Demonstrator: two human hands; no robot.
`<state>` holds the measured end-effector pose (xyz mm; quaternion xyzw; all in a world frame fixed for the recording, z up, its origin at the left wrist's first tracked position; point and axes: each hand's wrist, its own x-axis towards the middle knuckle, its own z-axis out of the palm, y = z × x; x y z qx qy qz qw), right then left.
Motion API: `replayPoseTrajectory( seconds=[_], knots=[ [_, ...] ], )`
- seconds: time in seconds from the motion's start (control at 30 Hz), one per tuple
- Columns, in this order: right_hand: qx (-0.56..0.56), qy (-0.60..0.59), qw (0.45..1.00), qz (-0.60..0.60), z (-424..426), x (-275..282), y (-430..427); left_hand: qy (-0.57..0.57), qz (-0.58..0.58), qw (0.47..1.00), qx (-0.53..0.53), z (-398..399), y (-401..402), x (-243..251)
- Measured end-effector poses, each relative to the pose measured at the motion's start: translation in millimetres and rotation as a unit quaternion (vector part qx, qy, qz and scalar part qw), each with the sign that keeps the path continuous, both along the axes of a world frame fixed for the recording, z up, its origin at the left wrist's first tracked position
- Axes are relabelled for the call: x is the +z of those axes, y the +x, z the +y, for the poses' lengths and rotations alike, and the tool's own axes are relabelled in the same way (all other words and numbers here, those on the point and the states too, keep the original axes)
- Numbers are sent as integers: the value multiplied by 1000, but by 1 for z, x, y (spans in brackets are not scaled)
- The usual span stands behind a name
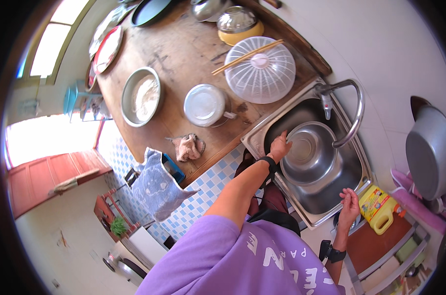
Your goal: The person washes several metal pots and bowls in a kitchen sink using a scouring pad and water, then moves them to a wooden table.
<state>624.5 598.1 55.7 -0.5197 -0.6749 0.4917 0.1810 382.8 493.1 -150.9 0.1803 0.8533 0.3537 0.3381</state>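
Note:
My left hand [280,147] is at the near left rim of a round stainless steel basin [318,167], its fingers outside the rim and the thumb side over it. The basin stands in a stainless steel sink [350,190], under a curved chrome faucet [359,110]. What lies in the basin is hard to make out; a round ring shows at its bottom. My right hand [350,206] hovers by the sink's right front edge, empty, with loosely curled fingers. Close beside it lies a yellow plastic jug [378,208] with a printed label.
The wooden table [178,48] bears a metal bowl of flour [141,96], a lidded clear container [205,106], a crumpled cloth [189,147], and a white mesh food cover [261,83] with chopsticks [248,56] on top. A blue towel [158,188] hangs at its edge. Pans [427,155] are at the right.

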Motion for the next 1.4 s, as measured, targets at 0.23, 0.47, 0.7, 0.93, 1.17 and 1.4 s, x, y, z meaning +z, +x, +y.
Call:
replayPoseTrajectory(
  seconds=[0.23,0.47,0.7,0.93,1.17,1.4],
  knots=[
    [159,-34,986,42,8,-3,-57,43,28,999,-12,-31,6,30],
    [300,-32,953,36,-14,16,-97,131,328,925,139,-122,-47,140],
    [313,-106,942,55,-54,32,-131,-301,293,840,343,-238,-97,115],
    [384,-87,911,125,-125,57,-235,271,25,899,343,-235,-108,121],
    [501,152,842,127,-222,37,-329,495,-579,586,274,-228,-75,238],
    [538,308,784,26,-276,21,-311,585,-556,426,409,-253,-90,194]
  ],
)
